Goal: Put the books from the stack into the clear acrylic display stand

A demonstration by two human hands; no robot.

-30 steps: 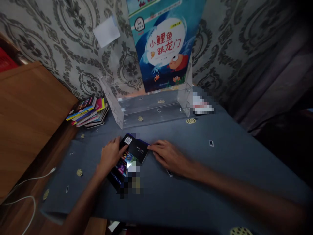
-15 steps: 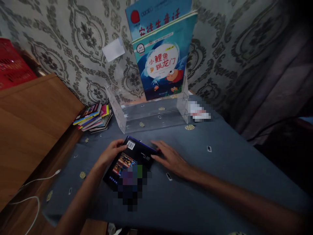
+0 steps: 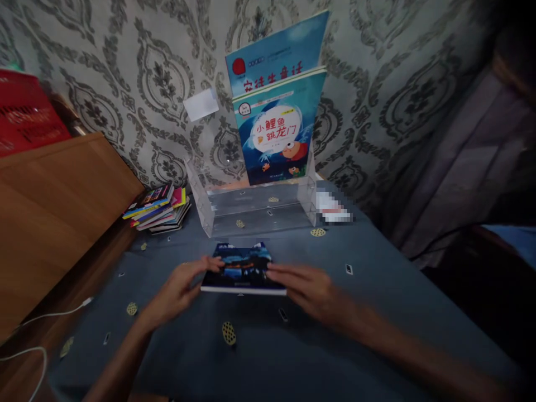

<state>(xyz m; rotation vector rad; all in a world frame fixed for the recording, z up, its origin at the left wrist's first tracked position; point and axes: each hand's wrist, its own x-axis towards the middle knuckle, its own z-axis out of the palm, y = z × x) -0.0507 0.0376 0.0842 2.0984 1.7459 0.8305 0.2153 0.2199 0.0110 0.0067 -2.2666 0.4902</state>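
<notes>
A dark blue book (image 3: 243,269) is held between my two hands over the table, its pale page edge facing me. My left hand (image 3: 184,282) grips its left side, fingers on the cover. On the right side, my right hand (image 3: 307,285) is closed on the edge with fingers over the cover. Just beyond stands a clear acrylic book rack (image 3: 259,215). In its back part a picture book with an orange fish (image 3: 278,134) leans in front of a taller blue book (image 3: 276,56).
Several stacked books (image 3: 161,209) lie at the table's left back corner, beside a wooden cabinet (image 3: 62,206). A blurred-out white item (image 3: 333,207) is right of the rack. A white cable (image 3: 58,314) runs at the left. Patterned wall behind.
The book has turned over from its barcoded back to a pictured blue cover, and now lies squarely between both hands. My right hand has closed on its right edge. The view has tilted up.
</notes>
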